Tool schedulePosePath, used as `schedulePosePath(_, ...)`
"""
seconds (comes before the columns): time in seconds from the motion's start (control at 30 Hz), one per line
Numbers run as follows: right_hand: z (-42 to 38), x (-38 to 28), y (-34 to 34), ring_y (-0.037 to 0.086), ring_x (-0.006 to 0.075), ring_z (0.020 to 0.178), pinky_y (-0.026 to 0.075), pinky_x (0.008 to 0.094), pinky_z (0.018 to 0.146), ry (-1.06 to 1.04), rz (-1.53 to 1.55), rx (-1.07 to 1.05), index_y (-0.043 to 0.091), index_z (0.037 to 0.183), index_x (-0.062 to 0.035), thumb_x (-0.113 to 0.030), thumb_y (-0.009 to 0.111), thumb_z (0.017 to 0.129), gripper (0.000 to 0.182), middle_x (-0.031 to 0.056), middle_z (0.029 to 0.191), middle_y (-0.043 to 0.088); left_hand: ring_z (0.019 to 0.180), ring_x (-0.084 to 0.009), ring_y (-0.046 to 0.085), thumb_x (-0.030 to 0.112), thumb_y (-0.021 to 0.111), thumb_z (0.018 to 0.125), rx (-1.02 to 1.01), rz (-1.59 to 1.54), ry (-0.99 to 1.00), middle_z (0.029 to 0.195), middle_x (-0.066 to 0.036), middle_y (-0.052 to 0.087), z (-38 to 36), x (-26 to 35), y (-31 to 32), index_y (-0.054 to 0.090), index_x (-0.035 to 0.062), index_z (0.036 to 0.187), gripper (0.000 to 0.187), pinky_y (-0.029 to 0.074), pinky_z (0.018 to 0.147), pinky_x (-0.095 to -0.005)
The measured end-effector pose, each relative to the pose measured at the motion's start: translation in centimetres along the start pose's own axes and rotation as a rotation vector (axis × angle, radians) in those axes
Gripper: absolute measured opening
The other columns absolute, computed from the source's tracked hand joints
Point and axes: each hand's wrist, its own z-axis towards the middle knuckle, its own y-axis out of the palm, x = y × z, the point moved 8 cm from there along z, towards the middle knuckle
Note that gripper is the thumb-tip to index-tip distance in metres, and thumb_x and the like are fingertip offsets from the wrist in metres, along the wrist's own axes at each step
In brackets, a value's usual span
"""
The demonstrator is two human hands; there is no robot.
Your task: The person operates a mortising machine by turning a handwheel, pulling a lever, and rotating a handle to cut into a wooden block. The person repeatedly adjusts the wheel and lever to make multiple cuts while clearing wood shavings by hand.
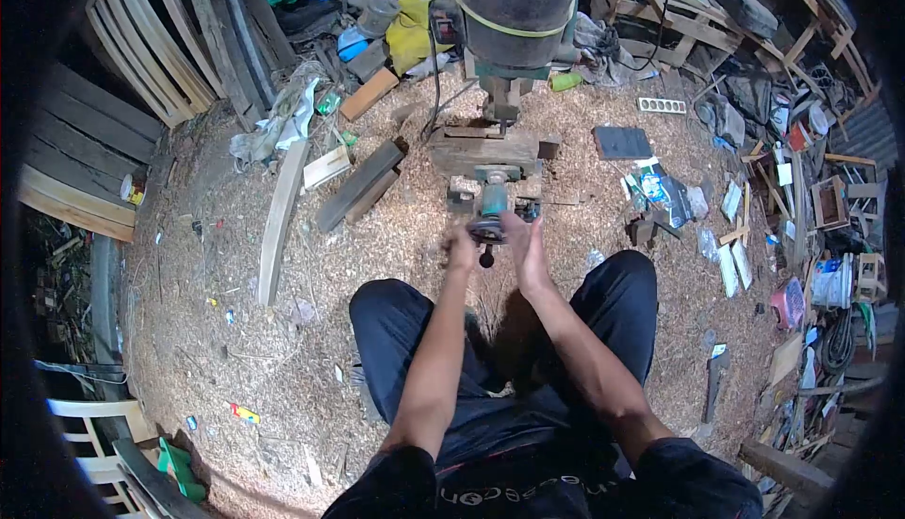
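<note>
I have both hands on the grinder [492, 206] at twelve o'clock: left hand [461, 251] fingers gripping its dark disc [486, 230], right hand [524, 244] fingers flat alongside; fitting looks unfinished.

Single head-worn view, fisheye, looking steeply down and forward from above the person's own knees and forearms. Hands [495, 241] sit near frame centre, close to the lens; the sawdust floor [236, 330] spreads around. Dark vignette crops all corners; no second view overlaps.
</note>
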Motion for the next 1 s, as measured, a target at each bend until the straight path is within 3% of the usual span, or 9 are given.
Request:
schedulePosePath(0.1,0.9,-2.5,-0.5,0.044,0.0256,0.134,0.030,0.0393,0.114,-0.153,-0.282,0.057,0.045,0.141,0.0047,-0.059,0.020,0.105,0.077,0.0178,0.140,0.052,0.142,-0.0416,0.034,0.049,0.027,0.104,0.484,0.453,-0.155,0.148,-0.029,0.042,-6.8,7.3,0.2,0.030,-0.0022,0.151,0.070,0.025,0.118,-0.0405)
schedulePosePath(0.27,1.5,3.8,-5.6,0.041,0.0266,0.138,0.029,0.0377,0.115,0.235,-0.194,0.333,0.043,0.143,0.0057,-0.063,0.024,0.103,0.082,0.0205,0.145,0.048,0.148,-0.0409,0.020,0.048,0.025,0.104,0.258,0.544,0.306,0.158,-0.027,0.024,-11.5,19.9,9.1,0.028,-0.0014,0.152,0.069,0.019,0.121,-0.0414)
schedulePosePath(0.4,1.8,2.3,-1.7,0.044,0.0284,0.136,0.030,0.0375,0.115,0.070,-0.170,0.107,0.044,0.143,0.0073,-0.066,0.020,0.102,0.088,0.0220,0.144,0.049,0.148,-0.0357,0.024,0.046,0.018,0.106,0.168,-0.222,-0.193,0.159,-0.019,0.030,-8.1,11.6,6.1,0.023,0.0115,0.157,0.061,0.021,0.120,-0.0427)
schedulePosePath(0.47,0.1,-2.3,2.8,0.047,0.0287,0.133,0.031,0.0373,0.114,0.040,-0.019,-0.197,0.046,0.141,0.0083,-0.067,0.019,0.101,0.089,0.0223,0.140,0.052,0.134,-0.0362,0.043,0.050,0.028,0.104,0.212,0.333,-0.105,0.136,-0.026,0.051,-6.5,6.9,2.4,0.032,-0.0034,0.148,0.069,0.031,0.113,-0.0408)
schedulePosePath(0.5,-0.2,-5.1,3.4,0.051,0.0289,0.130,0.033,0.0362,0.113,-0.061,-0.362,-0.097,0.049,0.138,0.0091,-0.066,0.019,0.102,0.088,0.0218,0.137,0.056,0.130,-0.0365,0.046,0.050,0.029,0.104,0.295,0.593,-0.139,0.131,-0.027,0.054,-7.7,7.7,2.1,0.033,-0.0052,0.145,0.069,0.034,0.111,-0.0407)
schedulePosePath(0.6,4.6,3.2,-8.2,0.049,0.0268,0.131,0.034,0.0349,0.112,0.144,-0.424,0.215,0.047,0.140,0.0079,-0.064,0.020,0.103,0.085,0.0195,0.138,0.056,0.149,-0.0361,0.021,0.052,0.029,0.104,0.375,0.231,0.093,0.160,-0.027,0.022,-8.0,12.9,3.3,0.019,-0.0037,0.154,0.076,0.016,0.121,-0.0390)
schedulePosePath(0.77,3.0,6.7,-5.3,0.038,0.0295,0.140,0.021,0.0395,0.119,0.148,-0.211,0.285,0.039,0.146,0.0063,-0.062,0.022,0.104,0.082,0.0178,0.148,0.046,0.148,-0.0364,0.023,0.056,0.026,0.103,0.344,0.711,0.271,0.157,-0.024,0.030,-9.2,18.9,8.7,0.027,0.0026,0.154,0.074,0.015,0.121,-0.0386)
schedulePosePath(0.9,1.7,0.5,-1.6,0.040,0.0313,0.139,0.022,0.0413,0.118,-0.023,-0.248,0.084,0.043,0.142,0.0057,-0.059,0.021,0.105,0.078,0.0217,0.144,0.049,0.151,-0.0394,0.010,0.060,0.027,0.100,0.015,0.163,-0.291,0.161,-0.028,0.017,-0.2,-0.1,0.0,0.020,0.0036,0.157,0.080,0.011,0.123,-0.0401)
schedulePosePath(1.0,2.0,-1.5,-2.3,0.047,0.0311,0.133,0.027,0.0423,0.116,-0.174,-0.549,0.143,0.051,0.134,0.0054,-0.057,0.018,0.106,0.076,0.0256,0.137,0.054,0.150,-0.0427,0.012,0.064,0.030,0.099,0.457,0.593,-0.141,0.159,-0.032,0.015,-7.0,11.5,0.1,0.016,-0.0062,0.154,0.091,0.014,0.122,-0.0453)
